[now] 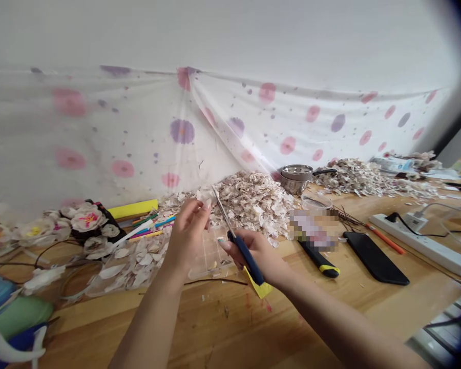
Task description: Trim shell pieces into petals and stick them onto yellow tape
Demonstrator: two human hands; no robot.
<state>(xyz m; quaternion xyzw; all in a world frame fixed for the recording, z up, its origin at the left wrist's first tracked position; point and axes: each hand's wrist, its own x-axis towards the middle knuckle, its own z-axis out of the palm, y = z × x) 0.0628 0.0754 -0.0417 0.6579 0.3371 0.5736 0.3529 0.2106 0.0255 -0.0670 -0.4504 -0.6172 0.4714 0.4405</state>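
My left hand point(188, 230) pinches a small pale petal-like piece point(203, 193) between its fingertips. My right hand point(251, 251) is shut on a pair of blue-handled scissors point(243, 252), whose steel blades point(222, 212) rise toward that piece. Just beyond both hands lies a large heap of pale flaky petals point(249, 207). Below my hands are a clear plastic tray point(211, 261) and a yellow paper scrap point(259, 288), partly hidden by the scissors handle.
The wooden table point(200, 328) also holds fabric flowers point(86, 220), a second petal heap point(369, 179), a steel pot point(295, 177), a black phone point(374, 256), a black-and-yellow handled tool point(318, 260) and a power strip point(418, 241). A polka-dot cloth point(138, 128) hangs behind.
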